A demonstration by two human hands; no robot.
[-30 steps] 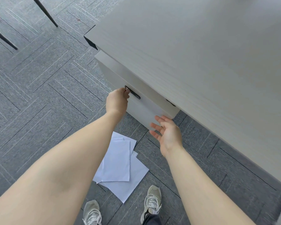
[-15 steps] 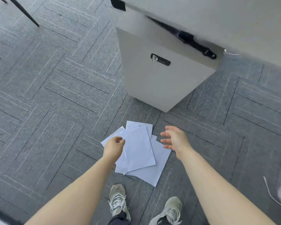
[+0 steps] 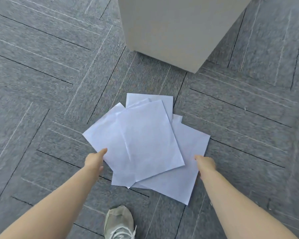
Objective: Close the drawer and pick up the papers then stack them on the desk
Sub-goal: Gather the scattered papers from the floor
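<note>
The left hand [image 3: 95, 160] and right hand [image 3: 204, 163] are touching the papers [image 3: 145, 144], not yet clenched. Squaring the fanned sheets inward before lifting is probably helping.

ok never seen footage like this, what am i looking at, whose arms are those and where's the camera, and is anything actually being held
There is no machine here. A person wears a camera on their head, and it looks forward and down, so the two bare arms coming in from the bottom edge are their own. One grey sneaker shows at the bottom.

The surface is a grey carpet-tile floor. On it lies a loose, fanned pile of white papers, overlapping at different angles. The pale block at the top is the lower part of a cabinet.

The left hand touches the left edge of the pile, and the right hand reaches its right edge. The sheets look flat on the floor, so nothing seems lifted yet; whether the fingers have already pinched an edge cannot be told.
</note>
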